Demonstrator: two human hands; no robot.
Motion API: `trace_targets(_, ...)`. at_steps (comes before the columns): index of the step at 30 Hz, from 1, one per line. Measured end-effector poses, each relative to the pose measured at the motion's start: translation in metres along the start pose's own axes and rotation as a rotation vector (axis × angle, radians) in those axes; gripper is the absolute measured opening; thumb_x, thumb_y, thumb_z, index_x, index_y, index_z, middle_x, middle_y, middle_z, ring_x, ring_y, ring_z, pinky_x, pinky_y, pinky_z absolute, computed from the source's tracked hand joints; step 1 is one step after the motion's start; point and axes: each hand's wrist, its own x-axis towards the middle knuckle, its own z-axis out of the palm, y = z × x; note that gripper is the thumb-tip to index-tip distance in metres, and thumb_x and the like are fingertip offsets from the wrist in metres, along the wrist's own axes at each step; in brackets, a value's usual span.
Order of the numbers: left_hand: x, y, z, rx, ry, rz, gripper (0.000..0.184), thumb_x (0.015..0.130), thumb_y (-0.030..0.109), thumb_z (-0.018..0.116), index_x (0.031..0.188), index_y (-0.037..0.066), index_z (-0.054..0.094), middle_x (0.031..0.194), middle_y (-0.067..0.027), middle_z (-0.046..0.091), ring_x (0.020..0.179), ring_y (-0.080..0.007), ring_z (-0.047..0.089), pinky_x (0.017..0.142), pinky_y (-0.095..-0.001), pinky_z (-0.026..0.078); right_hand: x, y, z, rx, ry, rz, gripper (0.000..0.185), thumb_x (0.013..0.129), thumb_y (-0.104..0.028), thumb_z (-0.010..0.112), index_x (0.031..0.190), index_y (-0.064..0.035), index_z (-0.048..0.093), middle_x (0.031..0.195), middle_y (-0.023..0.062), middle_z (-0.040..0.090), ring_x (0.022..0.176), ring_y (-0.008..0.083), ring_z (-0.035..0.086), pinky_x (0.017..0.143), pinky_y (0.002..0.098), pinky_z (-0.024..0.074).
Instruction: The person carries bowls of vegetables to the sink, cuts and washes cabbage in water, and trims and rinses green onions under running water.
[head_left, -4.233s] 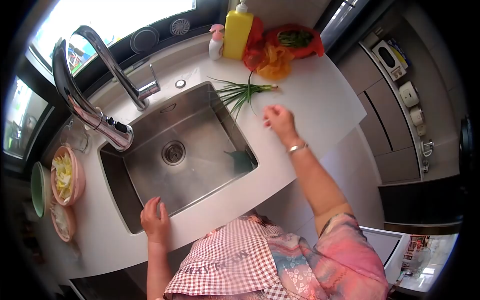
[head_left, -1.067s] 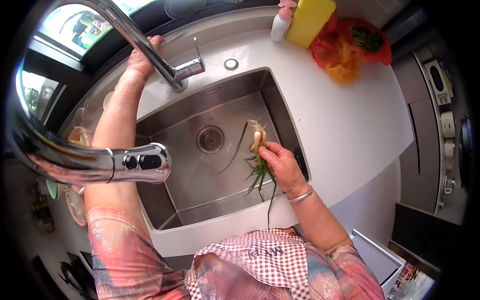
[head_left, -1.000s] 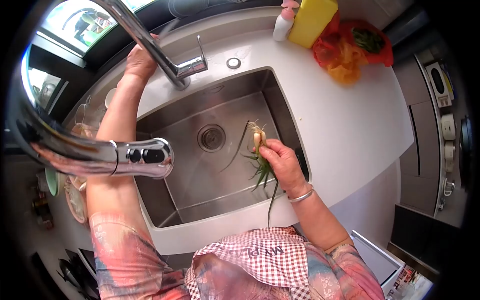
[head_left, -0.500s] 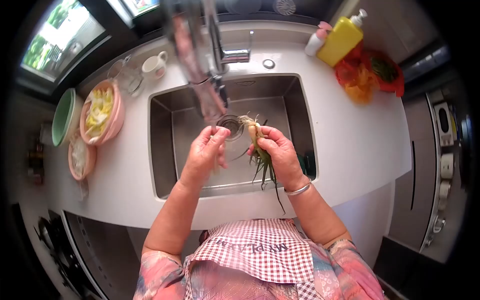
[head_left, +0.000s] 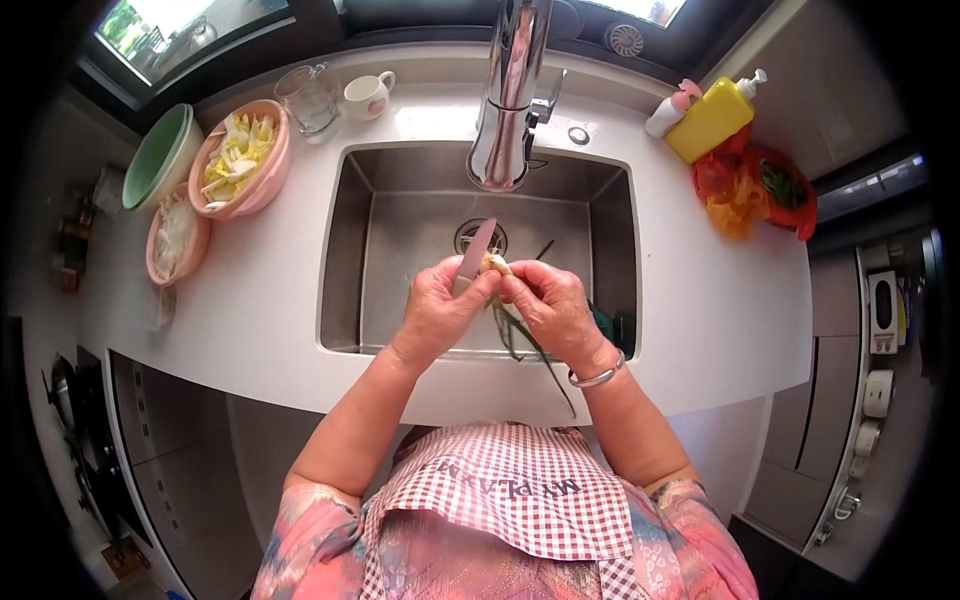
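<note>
Over the sink (head_left: 400,215), my left hand (head_left: 440,305) is closed on a small knife (head_left: 477,248), its blade pointing up and away from me. The fingertips of that hand meet the white bulb end of the green onions (head_left: 520,330). My right hand (head_left: 552,305) pinches the same bulbs from the other side, and the green leaves hang below toward the front rim. Beyond the blade is the drain (head_left: 490,232), partly covered by it.
Chrome faucet (head_left: 503,130) reaches over the sink's back. Left: pink bowl of yellow-white leaves (head_left: 275,170), green bowl (head_left: 165,150), smaller pink bowl (head_left: 205,245), glass pitcher (head_left: 310,105), white mug (head_left: 368,98). Back right: yellow bottle (head_left: 710,120), pink-topped bottle (head_left: 668,112), red bags (head_left: 725,165).
My left hand has come from behind the faucet to the front of the sink and now holds a knife at the bulbs. My right hand still grips the onions. The view has shifted.
</note>
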Motion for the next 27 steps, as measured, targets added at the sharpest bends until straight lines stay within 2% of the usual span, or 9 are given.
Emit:
trace_targets(2, 0.001, -0.015, -0.010, 0.074, 0.034, 0.013, 0.017, 0.097, 0.022, 0.069, 0.101, 0.006, 0.069, 0.066, 0.0080, 0.056, 0.050, 0.0006, 0.044, 0.044, -0.0186, 0.037, 0.005, 0.008, -0.005, -0.263, 0.070, -0.129, 0.016, 0.098, -0.015, 0.064, 0.098, 0.0011, 0.068, 0.083, 0.0100, 0.071, 0.076, 0.0138, 0.069, 0.065, 0.0290, 0.0531)
trace_targets(3, 0.002, -0.014, -0.012, 0.037, 0.033, 0.053, 0.017, 0.099, 0.022, 0.067, 0.104, 0.006, 0.069, 0.068, 0.0064, 0.058, 0.049, 0.0000, 0.044, 0.044, -0.0188, 0.037, 0.007, 0.008, -0.011, -0.354, 0.084, -0.158, 0.019, 0.100, -0.015, 0.062, 0.099, 0.0030, 0.068, 0.081, 0.0024, 0.069, 0.073, 0.0108, 0.066, 0.066, 0.0268, 0.0534)
trace_targets(6, -0.001, -0.004, -0.020, -0.118, 0.033, -0.123, 0.020, 0.099, 0.024, 0.066, 0.106, 0.005, 0.069, 0.070, 0.0041, 0.060, 0.049, -0.0011, 0.046, 0.044, -0.0189, 0.039, 0.014, 0.012, -0.017, 0.165, 0.119, 0.141, 0.017, 0.102, -0.016, 0.060, 0.101, 0.0007, 0.065, 0.080, 0.0026, 0.068, 0.070, 0.0109, 0.065, 0.063, 0.0293, 0.0543)
trace_targets(10, 0.000, 0.001, -0.026, -0.279, 0.002, -0.160, 0.025, 0.101, 0.022, 0.060, 0.114, 0.003, 0.068, 0.077, 0.0010, 0.063, 0.051, -0.0031, 0.048, 0.047, -0.0206, 0.043, 0.015, 0.017, -0.022, 0.717, 0.062, 0.320, 0.013, 0.100, -0.017, 0.062, 0.102, -0.0042, 0.064, 0.093, 0.0011, 0.070, 0.083, 0.0083, 0.065, 0.078, 0.0262, 0.0531)
trace_targets(14, 0.001, 0.001, -0.022, -0.364, -0.100, -0.201, 0.027, 0.101, 0.020, 0.057, 0.120, 0.002, 0.066, 0.079, -0.0002, 0.064, 0.052, -0.0052, 0.049, 0.048, -0.0219, 0.044, 0.009, 0.009, -0.004, 0.655, -0.067, 0.234, 0.013, 0.100, -0.016, 0.063, 0.104, -0.0038, 0.062, 0.101, 0.0014, 0.067, 0.097, 0.0089, 0.063, 0.094, 0.0280, 0.0487)
trace_targets(18, 0.003, -0.001, -0.018, -0.417, -0.151, -0.206, 0.029, 0.101, 0.020, 0.056, 0.122, 0.001, 0.065, 0.078, -0.0009, 0.064, 0.053, -0.0068, 0.051, 0.049, -0.0223, 0.045, 0.001, 0.013, 0.008, 0.776, -0.216, 0.325, 0.018, 0.099, -0.016, 0.065, 0.110, -0.0020, 0.063, 0.100, 0.0018, 0.066, 0.088, 0.0098, 0.064, 0.081, 0.0263, 0.0538)
trace_targets(19, 0.003, -0.002, -0.018, -0.415, -0.159, -0.205, 0.029, 0.102, 0.020, 0.056, 0.122, 0.001, 0.064, 0.078, -0.0010, 0.064, 0.054, -0.0071, 0.051, 0.049, -0.0223, 0.045, 0.001, 0.011, 0.008, 0.801, -0.203, 0.347, 0.019, 0.098, -0.017, 0.066, 0.110, -0.0022, 0.064, 0.097, 0.0024, 0.066, 0.082, 0.0092, 0.064, 0.073, 0.0247, 0.0546)
trace_targets(22, 0.005, -0.004, -0.010, -0.324, -0.026, -0.139, 0.037, 0.105, 0.028, 0.047, 0.125, 0.001, 0.063, 0.076, -0.0018, 0.062, 0.056, -0.0096, 0.053, 0.053, -0.0245, 0.047, 0.002, 0.013, 0.004, 0.794, -0.144, 0.420, 0.019, 0.098, -0.018, 0.067, 0.110, -0.0037, 0.063, 0.091, 0.0013, 0.065, 0.078, 0.0088, 0.063, 0.071, 0.0243, 0.0542)
trace_targets(27, 0.007, -0.014, -0.020, -0.463, -0.008, -0.347, 0.054, 0.108, 0.038, 0.028, 0.132, 0.000, 0.058, 0.071, -0.0015, 0.056, 0.056, -0.0132, 0.051, 0.055, -0.0286, 0.045, 0.005, 0.022, -0.007, 0.971, 0.119, 0.604, 0.020, 0.094, -0.019, 0.072, 0.107, -0.0044, 0.067, 0.089, 0.0013, 0.068, 0.075, 0.0088, 0.066, 0.069, 0.0231, 0.0573)
